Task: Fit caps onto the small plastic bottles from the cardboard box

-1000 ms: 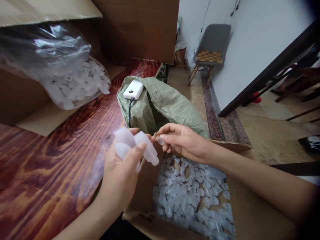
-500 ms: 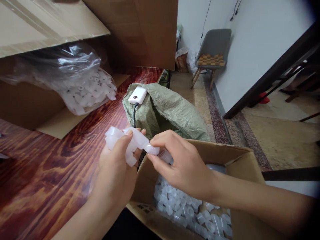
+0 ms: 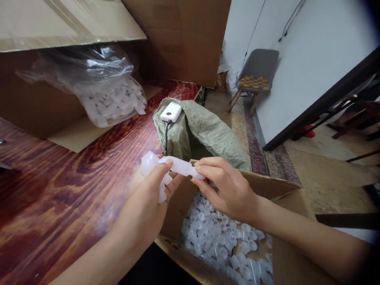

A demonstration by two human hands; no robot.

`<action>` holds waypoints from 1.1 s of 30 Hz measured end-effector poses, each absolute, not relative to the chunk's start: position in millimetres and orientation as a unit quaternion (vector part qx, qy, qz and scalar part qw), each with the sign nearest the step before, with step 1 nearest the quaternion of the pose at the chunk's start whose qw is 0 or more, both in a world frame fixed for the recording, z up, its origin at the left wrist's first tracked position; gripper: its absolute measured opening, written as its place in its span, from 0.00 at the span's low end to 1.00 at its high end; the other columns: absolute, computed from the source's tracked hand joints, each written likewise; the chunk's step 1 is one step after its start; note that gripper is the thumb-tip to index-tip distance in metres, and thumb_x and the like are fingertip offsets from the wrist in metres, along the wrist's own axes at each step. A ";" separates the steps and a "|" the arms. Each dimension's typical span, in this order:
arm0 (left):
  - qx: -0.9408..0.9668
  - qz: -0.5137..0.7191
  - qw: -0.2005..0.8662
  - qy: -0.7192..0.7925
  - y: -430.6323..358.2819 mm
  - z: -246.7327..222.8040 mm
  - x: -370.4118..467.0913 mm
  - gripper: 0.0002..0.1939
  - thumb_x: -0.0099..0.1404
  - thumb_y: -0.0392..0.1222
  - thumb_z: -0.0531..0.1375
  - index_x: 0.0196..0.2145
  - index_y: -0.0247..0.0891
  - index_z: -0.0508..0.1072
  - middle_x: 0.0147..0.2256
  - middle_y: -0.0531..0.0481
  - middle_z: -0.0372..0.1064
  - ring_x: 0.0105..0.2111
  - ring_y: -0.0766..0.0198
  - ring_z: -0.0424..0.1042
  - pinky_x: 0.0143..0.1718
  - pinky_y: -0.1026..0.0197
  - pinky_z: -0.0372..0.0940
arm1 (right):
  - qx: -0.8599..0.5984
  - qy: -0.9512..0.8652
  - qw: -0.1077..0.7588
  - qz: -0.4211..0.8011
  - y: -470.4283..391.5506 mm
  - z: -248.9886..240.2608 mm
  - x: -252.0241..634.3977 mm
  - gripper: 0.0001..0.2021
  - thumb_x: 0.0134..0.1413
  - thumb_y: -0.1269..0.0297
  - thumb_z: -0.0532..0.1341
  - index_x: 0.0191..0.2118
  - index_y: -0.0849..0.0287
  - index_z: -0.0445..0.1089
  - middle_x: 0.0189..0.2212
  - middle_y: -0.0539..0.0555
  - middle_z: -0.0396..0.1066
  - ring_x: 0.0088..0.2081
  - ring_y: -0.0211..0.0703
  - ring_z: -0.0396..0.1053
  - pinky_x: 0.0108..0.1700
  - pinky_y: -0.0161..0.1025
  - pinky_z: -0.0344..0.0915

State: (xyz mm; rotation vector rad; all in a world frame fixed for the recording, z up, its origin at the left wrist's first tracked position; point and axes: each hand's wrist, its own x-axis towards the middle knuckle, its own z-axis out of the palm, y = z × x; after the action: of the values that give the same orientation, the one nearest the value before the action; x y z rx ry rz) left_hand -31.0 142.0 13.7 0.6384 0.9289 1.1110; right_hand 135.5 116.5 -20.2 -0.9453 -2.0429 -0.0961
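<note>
Translucent bottles point(image 3: 156, 171) are being held in the left hand point(image 3: 145, 206), thumb laid across the uppermost one. A small cap point(image 3: 198, 174) is being pinched at that bottle's neck by the right hand point(image 3: 225, 190). Both hands are being held over an open box point(image 3: 285, 190) of loose caps point(image 3: 219, 237). A power bank point(image 3: 171, 111) is lying on a green sack point(image 3: 208, 134). A bag point(image 3: 101, 87) of bottles is resting on the table point(image 3: 59, 190).

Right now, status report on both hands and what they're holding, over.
Left hand gripping small translucent bottles. Right hand pinching a cap at one bottle's tip. Open box of caps below; nothing in the way.
</note>
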 end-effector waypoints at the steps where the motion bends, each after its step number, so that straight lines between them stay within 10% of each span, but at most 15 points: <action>1: 0.286 0.498 0.703 0.421 141.4 13.2 -30.3 0.10 0.62 0.37 0.61 0.41 0.37 0.67 0.40 0.48 0.67 0.43 0.60 0.68 0.45 0.57 0.70 | -0.389 -0.817 0.424 -0.042 115.3 -20.9 135.6 0.12 0.58 0.73 0.60 0.47 0.63 0.61 0.41 0.60 0.69 0.45 0.43 0.68 0.47 0.41 0.68; 8: 0.278 0.494 0.702 0.432 140.6 6.7 -27.1 0.11 0.61 0.34 0.62 0.41 0.39 0.66 0.36 0.50 0.67 0.39 0.63 0.69 0.40 0.61 0.70 | -0.519 -0.778 0.350 0.046 113.1 -11.1 136.7 0.21 0.68 0.52 0.47 0.31 0.60 0.65 0.23 0.50 0.67 0.25 0.36 0.67 0.29 0.34 0.61; 12: 0.281 0.490 0.693 0.448 146.3 0.8 -28.1 0.13 0.60 0.35 0.62 0.42 0.40 0.65 0.37 0.51 0.67 0.40 0.63 0.69 0.39 0.62 0.70 | -0.435 -0.836 0.328 -0.066 113.6 -11.8 148.7 0.27 0.66 0.45 0.45 0.50 0.65 0.65 0.23 0.51 0.68 0.24 0.38 0.66 0.27 0.36 0.60; 17: 0.292 0.486 0.676 0.471 149.3 -3.6 -30.0 0.12 0.59 0.37 0.62 0.40 0.41 0.65 0.34 0.53 0.65 0.37 0.63 0.68 0.37 0.62 0.69 | -0.421 -0.878 0.197 -0.118 111.4 -25.8 168.8 0.24 0.67 0.50 0.46 0.56 0.65 0.60 0.25 0.51 0.69 0.25 0.41 0.67 0.27 0.38 0.60; 33: 0.262 0.461 0.668 0.521 145.2 -2.1 -25.8 0.15 0.55 0.37 0.64 0.40 0.41 0.67 0.34 0.54 0.66 0.38 0.64 0.69 0.39 0.63 0.69 | -0.407 -0.878 0.186 -0.169 106.5 -35.9 169.5 0.24 0.64 0.50 0.53 0.56 0.64 0.61 0.21 0.48 0.64 0.22 0.40 0.60 0.24 0.39 0.52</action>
State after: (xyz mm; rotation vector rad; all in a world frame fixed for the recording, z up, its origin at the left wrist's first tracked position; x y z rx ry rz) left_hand -25.8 145.2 -2.1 0.5910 1.1762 1.0407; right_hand 169.5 106.5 -35.9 -1.1469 -2.4725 -0.4752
